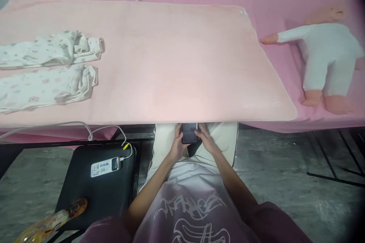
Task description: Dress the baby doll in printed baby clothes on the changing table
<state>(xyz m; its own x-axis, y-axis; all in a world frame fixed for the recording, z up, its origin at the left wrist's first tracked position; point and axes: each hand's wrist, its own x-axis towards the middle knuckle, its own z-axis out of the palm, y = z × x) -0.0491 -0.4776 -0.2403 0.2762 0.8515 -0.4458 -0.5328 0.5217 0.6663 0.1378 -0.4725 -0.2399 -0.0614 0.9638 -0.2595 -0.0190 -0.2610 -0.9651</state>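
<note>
The near edge of the tabletop [194, 64] cuts across the upper end of the phone [189, 133], whose dark screen is unreadable. Fingers of the left hand [177, 143] grasp its left side; those of the right hand [206, 139] hold its right side, thumb over the glass. Soft, wrinkled printed garments [42, 70] run out of view at the tabletop's left edge. Toward its right edge lies a white-clothed doll [327, 53], head blurred. A cabled white device [104, 167] rests on a smooth black seat [99, 186].

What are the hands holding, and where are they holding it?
A dark phone. The left hand grips its left edge; the right hand is at its right edge, thumb over the screen.
</note>
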